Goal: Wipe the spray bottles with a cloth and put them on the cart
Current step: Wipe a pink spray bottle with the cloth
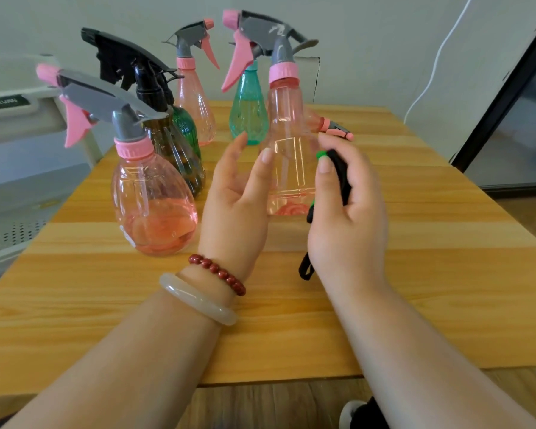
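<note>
Head view: left hand (pixel 232 196) open-fingered on tall pink bottle (pixel 291 125), liquid shallow; right hand (pixel 347 218) grips cloth (pixel 341 171).

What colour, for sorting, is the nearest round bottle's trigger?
Pink trigger, grey spray head; head view shows it best.

1. Soft, bright light is filling the room, and the table (pixel 415 274) is looking warm and clear.
2. Small white glints are shining on the tall pink bottle (pixel 291 156).
3. Shadows are showing only faintly on the wood.
4. The nearest pink nozzle (pixel 47 74) is looking blurry.
5. The edges are bending, so the dark door frame (pixel 508 88) is leaning.
</note>
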`<state>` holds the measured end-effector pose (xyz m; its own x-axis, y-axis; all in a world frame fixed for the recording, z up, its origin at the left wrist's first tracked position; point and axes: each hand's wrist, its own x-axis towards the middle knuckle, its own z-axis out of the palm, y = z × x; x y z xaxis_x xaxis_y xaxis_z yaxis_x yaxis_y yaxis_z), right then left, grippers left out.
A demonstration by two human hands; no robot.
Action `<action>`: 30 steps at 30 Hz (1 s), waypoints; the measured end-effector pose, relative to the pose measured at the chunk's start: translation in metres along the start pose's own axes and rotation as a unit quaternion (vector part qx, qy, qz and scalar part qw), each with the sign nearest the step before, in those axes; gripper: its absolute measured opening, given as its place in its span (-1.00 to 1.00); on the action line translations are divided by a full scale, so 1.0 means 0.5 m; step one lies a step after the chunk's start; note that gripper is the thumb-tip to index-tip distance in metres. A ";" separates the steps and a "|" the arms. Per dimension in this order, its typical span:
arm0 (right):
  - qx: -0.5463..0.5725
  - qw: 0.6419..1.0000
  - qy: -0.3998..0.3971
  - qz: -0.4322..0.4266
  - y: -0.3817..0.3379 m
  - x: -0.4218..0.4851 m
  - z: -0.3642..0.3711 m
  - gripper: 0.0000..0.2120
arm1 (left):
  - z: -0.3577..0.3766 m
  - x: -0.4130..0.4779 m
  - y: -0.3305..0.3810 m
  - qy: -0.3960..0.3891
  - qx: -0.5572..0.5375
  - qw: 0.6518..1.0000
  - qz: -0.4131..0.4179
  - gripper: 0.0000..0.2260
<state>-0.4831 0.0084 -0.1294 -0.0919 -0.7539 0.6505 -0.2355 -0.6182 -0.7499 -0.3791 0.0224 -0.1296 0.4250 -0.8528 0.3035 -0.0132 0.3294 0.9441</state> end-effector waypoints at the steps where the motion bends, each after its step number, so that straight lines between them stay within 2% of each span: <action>1: -0.020 1.000 0.001 -0.024 0.001 -0.002 0.004 -0.74 | 0.001 0.000 -0.006 -0.010 -0.007 1.000 0.006 -0.59; 4: -0.042 0.993 -0.028 -0.111 -0.002 -0.013 0.013 -0.71 | 0.008 -0.012 -0.015 -0.059 0.018 0.998 0.023 -0.59; 6: -0.042 0.981 -0.047 -0.183 -0.008 -0.015 0.016 -0.70 | 0.013 -0.021 -0.010 -0.072 -0.030 0.997 0.000 -0.60; 8: -0.036 0.976 -0.053 -0.210 -0.007 -0.010 0.017 -0.70 | 0.009 -0.016 -0.004 -0.082 -0.069 0.994 0.008 -0.55; 10: -0.011 0.989 -0.015 -0.144 -0.001 -0.004 0.015 -0.72 | 0.004 -0.008 -0.001 -0.082 -0.104 0.991 -0.016 -0.51; 12: 0.089 0.994 0.034 0.054 0.009 0.006 0.013 -0.74 | 0.006 -0.005 -0.001 -0.089 -0.123 0.988 -0.040 -0.51; 13: 0.141 0.980 0.036 0.135 0.017 0.010 0.015 -0.74 | 0.008 -0.006 0.000 -0.091 -0.117 0.988 -0.041 -0.52; 14: 0.158 0.970 0.027 0.182 0.021 0.010 0.014 -0.74 | 0.010 -0.009 0.002 -0.093 -0.116 0.988 -0.045 -0.52; 15: 0.134 0.978 0.018 0.161 0.016 0.009 0.010 -0.72 | 0.010 -0.008 0.000 -0.095 -0.118 0.987 -0.048 -0.52; 17: 0.060 0.998 -0.012 -0.001 0.000 -0.001 0.005 -0.70 | 0.010 -0.006 -0.005 -0.090 -0.116 0.988 -0.052 -0.52; 19: -0.017 0.984 -0.048 -0.172 -0.001 -0.013 0.007 -0.71 | 0.006 -0.007 -0.010 -0.080 -0.088 0.993 -0.025 -0.56; 21: -0.046 0.975 -0.051 -0.213 -0.002 -0.014 0.012 -0.71 | 0.004 -0.007 -0.017 -0.089 -0.068 0.994 -0.007 -0.60; 23: -0.036 0.987 -0.011 -0.154 0.002 -0.008 0.011 -0.72 | 0.005 -0.006 -0.013 -0.098 -0.103 0.989 -0.034 -0.60; 25: 0.065 0.997 0.032 0.030 0.009 0.002 0.006 -0.73 | 0.008 -0.004 -0.008 -0.086 -0.108 0.990 -0.041 -0.54; 26: 0.139 0.981 0.033 0.129 0.011 0.008 0.008 -0.73 | 0.009 -0.003 -0.011 -0.085 -0.108 0.990 -0.036 -0.49; 27: 0.168 0.968 0.032 0.182 0.025 0.010 0.010 -0.74 | 0.012 -0.005 -0.008 -0.085 -0.108 0.990 -0.038 -0.47; 28: 0.152 0.968 0.025 0.197 0.022 0.011 0.009 -0.75 | 0.013 -0.005 -0.007 -0.085 -0.106 0.990 -0.041 -0.45; 30: 0.071 0.996 0.008 0.055 0.002 0.004 0.006 -0.72 | 0.011 -0.006 -0.008 -0.085 -0.103 0.990 -0.047 -0.44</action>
<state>-0.4805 0.0055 -0.1292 -0.1255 -0.8156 0.5648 -0.0843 -0.5585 -0.8252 -0.3853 0.0212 -0.1337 0.2572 -0.9334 0.2502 0.2117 0.3070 0.9279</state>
